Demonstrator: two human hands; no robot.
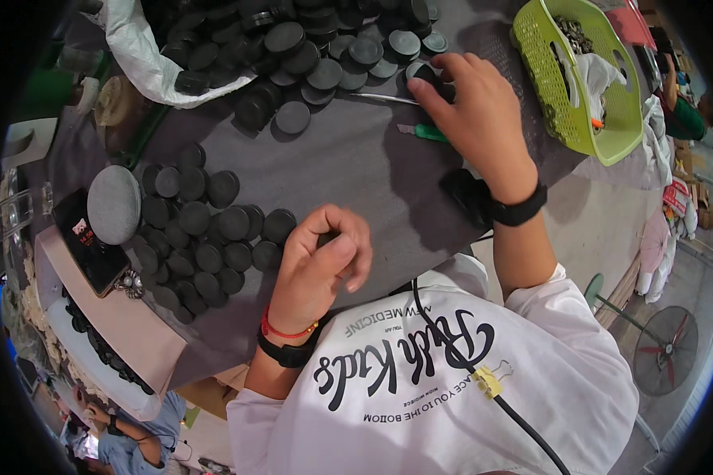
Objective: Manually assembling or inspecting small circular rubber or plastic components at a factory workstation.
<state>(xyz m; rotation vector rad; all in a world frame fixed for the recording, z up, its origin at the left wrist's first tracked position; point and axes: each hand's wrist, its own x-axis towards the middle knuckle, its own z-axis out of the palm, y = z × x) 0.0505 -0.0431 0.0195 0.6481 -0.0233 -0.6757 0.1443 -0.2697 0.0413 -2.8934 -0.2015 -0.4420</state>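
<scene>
My right hand (483, 119) reaches to the far edge of the big pile, its thumb and fingers closed round a black round disc (425, 73). Nearer my body, my left hand (322, 265) is held with curled fingers; whether anything sits inside them is hidden. Many loose black discs (293, 118) spill from the far pile across the dark grey cloth. A second heap of black discs (209, 258) lies just left of my left hand. Beside my right hand lie a green-handled cutter (428, 132) and a thin metal rod (384, 98).
A white sack (139, 67) lies open at the far left. A green plastic basket (558, 119) of small parts stands at the right. On the left are a grey rounded object (115, 204), a phone (93, 244) and a pink-edged tray (154, 348). A person (142, 431) sits beyond.
</scene>
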